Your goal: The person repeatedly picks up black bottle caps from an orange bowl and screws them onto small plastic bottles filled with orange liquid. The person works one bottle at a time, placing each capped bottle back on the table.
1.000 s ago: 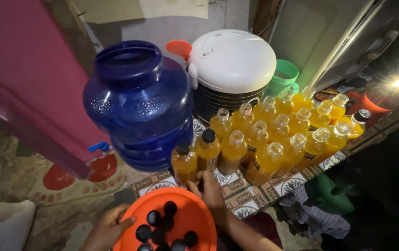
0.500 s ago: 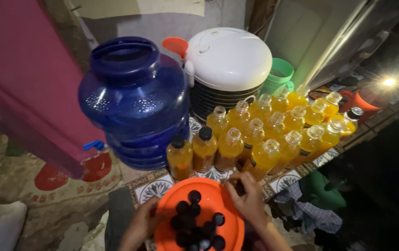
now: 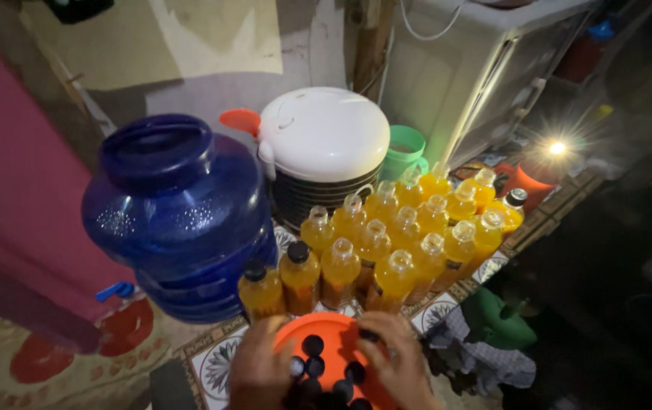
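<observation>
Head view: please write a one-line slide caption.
Both hands, left hand and right hand, hold an orange bowl of black caps before orange-filled bottles.

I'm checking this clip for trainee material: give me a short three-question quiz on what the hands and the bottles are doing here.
1. True or false: both the left hand and the right hand are at the orange bowl of dark caps.
2. How many of the orange-filled bottles in the nearest row already wear dark caps? A) none B) two C) all
3. What large thing stands to the left of the bottles?

Key
1. True; each hand rests on the bowl's rim.
2. B; the two capped bottles stand at the row's left end.
3. A big blue water jug, standing beside a white-lidded cooker.
</observation>
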